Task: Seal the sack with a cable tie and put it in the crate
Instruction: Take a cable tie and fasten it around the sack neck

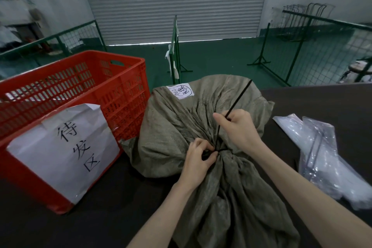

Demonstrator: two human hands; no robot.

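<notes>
Pinching the cable tie (239, 96) head at the sack (181, 127) neck, your left hand (198, 159) anchors it while your right hand (239, 127), fisted on the tail, draws tight beside the crate (124, 78).

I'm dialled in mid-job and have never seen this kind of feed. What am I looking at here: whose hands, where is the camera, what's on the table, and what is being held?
There is no machine: a person works with bare hands, and the single picture comes from a camera worn on their head, looking forward and down.

On the dark table lies a grey-green sack with its neck gathered. The left hand pinches the gathered neck where a black cable tie loops round it. The right hand grips the tie's long free end, which points up and away.

To the left stands a red crate with a paper sign. On the right lies a clear plastic bag.
</notes>
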